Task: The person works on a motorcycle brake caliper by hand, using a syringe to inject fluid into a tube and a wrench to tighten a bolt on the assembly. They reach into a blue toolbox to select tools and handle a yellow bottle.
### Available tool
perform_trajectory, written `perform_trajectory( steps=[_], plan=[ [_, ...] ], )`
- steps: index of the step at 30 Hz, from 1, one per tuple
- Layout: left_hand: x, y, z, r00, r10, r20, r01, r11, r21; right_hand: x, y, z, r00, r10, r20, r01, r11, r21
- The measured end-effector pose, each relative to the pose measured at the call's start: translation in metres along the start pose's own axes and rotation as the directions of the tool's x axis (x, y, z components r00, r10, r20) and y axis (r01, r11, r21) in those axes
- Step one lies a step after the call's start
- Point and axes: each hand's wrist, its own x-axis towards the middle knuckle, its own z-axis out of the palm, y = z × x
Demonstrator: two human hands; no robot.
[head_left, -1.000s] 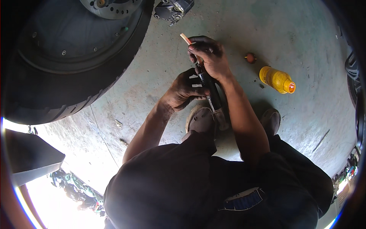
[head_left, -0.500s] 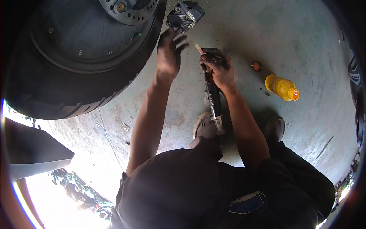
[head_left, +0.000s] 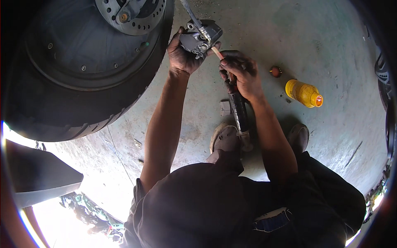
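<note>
A big tyre (head_left: 74, 111) with its drilled brake disc (head_left: 132, 14) fills the ten o'clock part of the view, standing on a worn concrete floor (head_left: 331, 37). Just beside it, at twelve o'clock, the left hand (head_left: 182, 56) is wrapped around a grey caliper (head_left: 200, 37) that hangs on its hose (head_left: 188, 10), fingers closed under the body. Touching the caliper from one o'clock, a thin pale nozzle (head_left: 218, 53) sticks out of the right hand (head_left: 242, 74), which is clenched on the top of a black grease gun (head_left: 239, 111) running down toward the shoe (head_left: 225, 138) at six o'clock. A small red cap (head_left: 275, 71) and a yellow bottle (head_left: 304, 93) lie well apart at two and three o'clock. The risks look plain: the caliper is borne by one hand and the hose alone, so a slip could drop it and strain the hose; a nozzle that skids off could smear grease toward the disc, which lies near; the bottle lies on its side and could roll.
</note>
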Motion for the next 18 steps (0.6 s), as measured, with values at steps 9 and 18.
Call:
perform_trajectory(
  steps=[9,18],
  plan=[
    [0.009,0.016,-0.015,0.911,-0.319,0.26,0.302,0.948,0.103,-0.02,-0.026,-0.005,0.989,0.137,0.049,-0.136,0.991,-0.01],
    [0.007,0.02,0.011,0.989,-0.122,0.081,0.069,0.877,0.475,-0.024,-0.038,-0.013,0.976,0.214,0.032,-0.209,0.972,-0.102]
  ],
)
